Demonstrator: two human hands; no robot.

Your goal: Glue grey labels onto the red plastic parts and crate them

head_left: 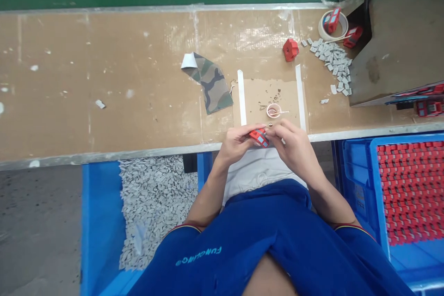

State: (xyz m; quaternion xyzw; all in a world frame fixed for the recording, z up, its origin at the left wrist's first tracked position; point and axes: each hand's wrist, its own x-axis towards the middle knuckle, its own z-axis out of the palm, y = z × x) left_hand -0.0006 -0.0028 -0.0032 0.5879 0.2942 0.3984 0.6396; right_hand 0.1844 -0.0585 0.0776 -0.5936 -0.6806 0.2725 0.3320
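Near the table's front edge, a small red toy vehicle (259, 137) with pale blue windows is gripped by my left hand (237, 142). My right hand (288, 141) is closed in a pinch at the right end of the toy; whatever its fingertips hold is too small to make out. Just beyond my hands, a small round cup (274, 111) with a thin white stick sits on a brown sheet (256, 97) between two white tape strips. Tiny dark bits are scattered around the cup.
Camouflage cloth (217, 88) lies left of the sheet. A red part (290, 50), small grey pieces (335, 61) and a tape roll (321, 28) are at back right. Below the table are a blue bin (100, 222) of grey pieces and a blue crate (376, 185) with red rows.
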